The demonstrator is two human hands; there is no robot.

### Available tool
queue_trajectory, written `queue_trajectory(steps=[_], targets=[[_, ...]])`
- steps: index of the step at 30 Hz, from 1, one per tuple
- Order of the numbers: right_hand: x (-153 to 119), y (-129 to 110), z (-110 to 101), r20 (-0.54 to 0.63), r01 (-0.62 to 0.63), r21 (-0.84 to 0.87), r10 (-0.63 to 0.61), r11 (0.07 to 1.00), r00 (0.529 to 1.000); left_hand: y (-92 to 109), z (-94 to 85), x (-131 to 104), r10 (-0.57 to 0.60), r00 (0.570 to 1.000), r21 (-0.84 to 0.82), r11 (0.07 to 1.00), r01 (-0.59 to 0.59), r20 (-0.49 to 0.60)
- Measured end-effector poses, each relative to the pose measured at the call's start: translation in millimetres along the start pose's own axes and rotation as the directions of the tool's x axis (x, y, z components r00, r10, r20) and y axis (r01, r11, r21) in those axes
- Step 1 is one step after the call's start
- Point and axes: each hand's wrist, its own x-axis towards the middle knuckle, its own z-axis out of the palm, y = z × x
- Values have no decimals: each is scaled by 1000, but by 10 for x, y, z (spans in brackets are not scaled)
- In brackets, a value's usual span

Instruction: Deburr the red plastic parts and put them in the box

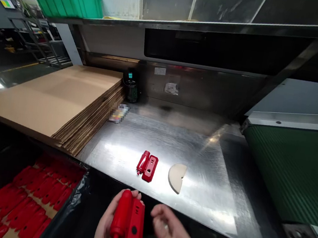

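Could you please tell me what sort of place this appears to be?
Probably a factory workstation, judging by the green belt, apparently a conveyor, the stack of cardboard sheets, and the rows of matching red parts at lower left.

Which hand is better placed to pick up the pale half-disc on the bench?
Probably the right hand: it's nearer the pale half-disc, though it may pinch something small. The left hand is occupied, gripping a red piece.
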Motion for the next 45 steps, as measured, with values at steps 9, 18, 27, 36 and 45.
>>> queue_trajectory(steps=[9, 18, 27, 36, 45], targets=[[843, -1030, -1577, -321, -110, -921, -570, 373, 756, 76, 101, -14, 0, 995, -122, 992, -13, -103], [1015, -937, -1355, 405, 399, -914, -232, -76, 884, 75, 96, -27, -12, 983, -40, 999, 5, -182], [891, -946, -1195, 439, 381, -892, -259, -244, 860, 67, 67, 8, -63, 973, -15, 998, 61, -224], [130, -415, -713, -17, 230, -903, -566, 362, 824, 91, 34, 11, 5, 964, 102, 995, 24, -268], [-285, -17, 337, 95, 367, -689, -424, 625, 901, 59, 100, 70, 254, 932, 463, 879, -112, -257]])
